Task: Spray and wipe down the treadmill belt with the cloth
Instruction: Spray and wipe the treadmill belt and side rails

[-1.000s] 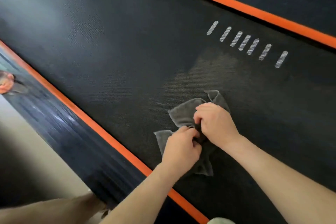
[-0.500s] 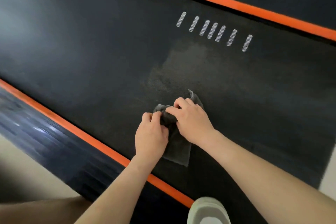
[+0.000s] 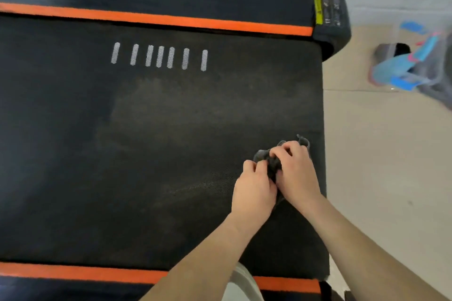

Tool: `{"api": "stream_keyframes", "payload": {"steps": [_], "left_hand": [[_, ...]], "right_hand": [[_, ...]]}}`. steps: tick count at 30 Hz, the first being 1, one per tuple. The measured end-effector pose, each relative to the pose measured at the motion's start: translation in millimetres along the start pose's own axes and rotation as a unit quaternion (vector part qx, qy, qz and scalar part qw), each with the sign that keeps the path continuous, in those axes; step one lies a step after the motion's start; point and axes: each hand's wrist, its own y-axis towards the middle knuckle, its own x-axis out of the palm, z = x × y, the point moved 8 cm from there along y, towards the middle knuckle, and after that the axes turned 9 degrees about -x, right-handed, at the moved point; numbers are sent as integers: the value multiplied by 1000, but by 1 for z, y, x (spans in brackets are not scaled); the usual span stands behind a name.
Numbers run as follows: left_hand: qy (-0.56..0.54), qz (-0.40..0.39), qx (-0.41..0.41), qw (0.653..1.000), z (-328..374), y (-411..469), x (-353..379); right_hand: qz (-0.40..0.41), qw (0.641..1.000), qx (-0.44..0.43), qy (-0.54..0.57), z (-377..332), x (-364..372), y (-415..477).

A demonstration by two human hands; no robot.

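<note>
Near the right-hand end of the treadmill belt (image 3: 146, 159), close to its edge, a dark grey cloth (image 3: 263, 154) lies bunched on the black textured surface with both hands on it. The left hand (image 3: 254, 190) has its fingers (image 3: 249, 165) curled down into the near side of the bundle, gripping a fold. The right hand (image 3: 297, 173) sits just beside it, touching it, with fingers bent and pinching the top of the cloth; one loose corner pokes out beyond the knuckles. Both forearms reach in from the lower right.

A paler, dull patch spreads across the belt to the left of and beyond the hands. Farther off on the belt runs a row of seven short white marks (image 3: 160, 56). Orange stripes border the belt on both sides – the far stripe (image 3: 156, 18) and the near stripe (image 3: 73, 272). At the far corner is a black end cap (image 3: 333, 17) bearing a yellow label. Beige floor (image 3: 381, 166) lies to the right, with a blurred blue and pink item (image 3: 401, 68) on it, too smeared to identify.
</note>
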Motion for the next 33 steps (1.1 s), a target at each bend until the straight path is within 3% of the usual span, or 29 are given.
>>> {"api": "stream_keyframes", "payload": {"steps": [2, 4, 6, 8, 12, 14, 17, 19, 22, 23, 24, 26, 29, 31, 33], "left_hand": [[11, -52, 78, 996, 26, -4, 21], [95, -115, 184, 972, 59, -16, 50], [189, -126, 262, 938, 78, -27, 67], [220, -121, 276, 928, 94, -26, 74], [56, -65, 223, 971, 119, -8, 37], [-7, -22, 187, 982, 123, 2, 13], [-97, -82, 50, 991, 98, 28, 2], [-120, -100, 47, 987, 94, 39, -11], [-117, -18, 122, 986, 109, 38, -50], [-128, 12, 145, 981, 117, 34, -64], [-143, 28, 169, 975, 124, 32, -73], [-135, 27, 212, 967, 139, 29, -76], [-96, 32, 276, 956, 165, 16, -69], [-92, 64, 322, 940, 180, 7, -69], [-84, 78, 326, 938, 181, 6, -71]], "right_hand": [[28, 998, 55, -1, 30, -10, -10], [65, 984, 163, 33, 76, -18, -29], [83, 943, 299, 117, 114, -19, -52], [106, 909, 366, 169, 137, -24, -75], [228, 900, 319, 190, 133, -58, -83], [204, 900, 317, 219, 128, -56, -76], [163, 920, 291, 204, 121, -58, -63], [154, 930, 222, 247, 110, -72, -48], [-65, 939, 125, 314, 78, -65, -31], [-93, 943, 97, 303, 74, -65, -26], [-62, 954, 84, 282, 76, -71, -22], [114, 972, 95, 182, 96, -99, -21], [344, 931, 123, -14, 106, -143, -51], [395, 908, 139, -5, 105, -146, -66], [351, 920, 150, 91, 102, -134, -65]]}}
